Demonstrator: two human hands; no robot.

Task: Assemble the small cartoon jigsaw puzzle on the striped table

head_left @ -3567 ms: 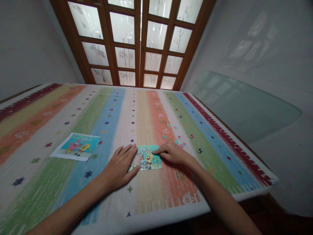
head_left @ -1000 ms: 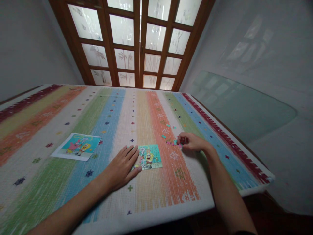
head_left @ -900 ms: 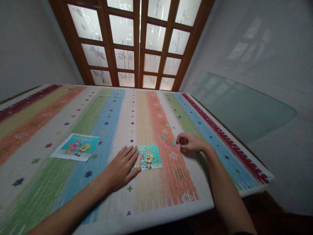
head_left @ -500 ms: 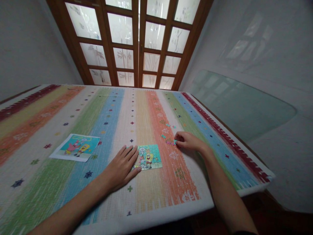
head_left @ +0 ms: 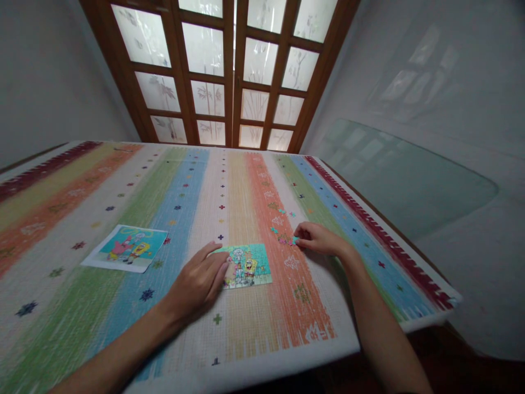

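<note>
At twelve o'clock, wooden doors (head_left: 186, 60) with frosted panes are standing behind the table, their top being cut off by the view and their upper plant patterns washing out in the brightness. At two o'clock, a pale green pane (head_left: 410, 169) is showing against the grey wall (head_left: 463, 82). A striped tablecloth (head_left: 246, 320) is covering the table, its left side running out of view, while the floor at five o'clock is sinking into darkness.

The jigsaw puzzle (head_left: 256, 271) is lying flat near the person, its left end disappearing under the left hand (head_left: 199, 280). That hand is coming in from eight o'clock, its fingers bending partway with the index reaching along the puzzle's far edge; they are touching the puzzle, but whether they are gripping its edge is staying hidden.

At two o'clock from the puzzle, the right hand (head_left: 320, 239) is hovering low or resting, its fingers curling and thumb and index nearly meeting at a teal piece (head_left: 295, 241); whether they are pinching it is too small to make out. Loose pieces (head_left: 283, 239) are clustering just beside it, their outlines blending into the cloth's print. Toward ten o'clock, a printed sheet (head_left: 128, 247) is lying well apart, showing cartoon figures.
</note>
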